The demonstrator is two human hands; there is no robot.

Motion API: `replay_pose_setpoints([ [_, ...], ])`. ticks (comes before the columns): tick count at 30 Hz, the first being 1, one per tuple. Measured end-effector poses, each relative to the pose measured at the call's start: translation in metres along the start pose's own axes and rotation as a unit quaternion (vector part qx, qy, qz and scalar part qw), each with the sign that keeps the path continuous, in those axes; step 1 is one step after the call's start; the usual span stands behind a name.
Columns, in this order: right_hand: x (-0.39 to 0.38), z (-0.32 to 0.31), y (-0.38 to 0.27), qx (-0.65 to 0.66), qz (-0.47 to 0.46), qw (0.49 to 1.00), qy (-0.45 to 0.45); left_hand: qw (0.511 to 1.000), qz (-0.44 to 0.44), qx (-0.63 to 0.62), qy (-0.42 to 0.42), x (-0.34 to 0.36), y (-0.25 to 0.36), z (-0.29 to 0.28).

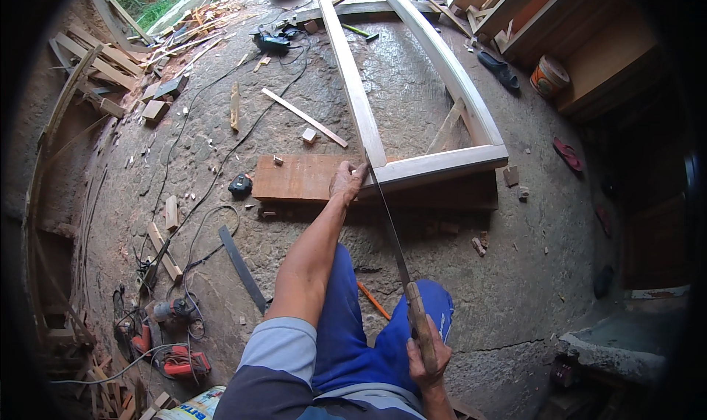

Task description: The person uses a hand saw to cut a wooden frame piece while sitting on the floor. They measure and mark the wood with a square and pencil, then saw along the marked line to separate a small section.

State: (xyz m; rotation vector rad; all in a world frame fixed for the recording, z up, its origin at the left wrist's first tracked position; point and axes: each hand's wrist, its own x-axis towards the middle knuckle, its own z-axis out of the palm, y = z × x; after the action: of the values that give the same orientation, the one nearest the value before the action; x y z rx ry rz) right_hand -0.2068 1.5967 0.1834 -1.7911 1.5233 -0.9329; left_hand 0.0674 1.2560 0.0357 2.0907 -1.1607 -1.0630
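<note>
"Was the saw (392,232) heavy?"

"Probably light, springy, running forward from the right hand (436,362) wrapped round its handle (417,309), the best hold."

"The frame (438,164)?"

"Likely stiff, beyond that grip; the left hand (345,182) touched its corner, clasp unclear."

On the rough floor (530,287), at the left side, there is a small black tape measure (240,185); nearer to the viewer lies a long, dark, flat strip (243,270); in the lower left a grey power tool (172,310) and a red power tool (185,362) lie among thin cables; farther away is a dark green power tool (272,41); a thin wooden lath (303,117) lies slantwise, with a small pale block (308,136) near its lower end; at the right, a dark shoe (498,70) is near an orange-and-white bucket (549,76); a red sandal (568,154) lies apart from both.
</note>
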Motion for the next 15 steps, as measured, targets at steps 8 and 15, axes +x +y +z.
replay_pose_setpoints([
  [8, 0.093, 0.058, 0.021, -0.032, -0.144, 0.987, 0.060, 0.998, 0.033, 0.000, 0.049, 0.010, -0.009, 0.007],
  [15, -0.014, 0.006, 0.016, 0.050, 0.012, 0.998, 0.022, 0.999, 0.002, -0.027, 0.021, 0.002, -0.008, 0.009],
])
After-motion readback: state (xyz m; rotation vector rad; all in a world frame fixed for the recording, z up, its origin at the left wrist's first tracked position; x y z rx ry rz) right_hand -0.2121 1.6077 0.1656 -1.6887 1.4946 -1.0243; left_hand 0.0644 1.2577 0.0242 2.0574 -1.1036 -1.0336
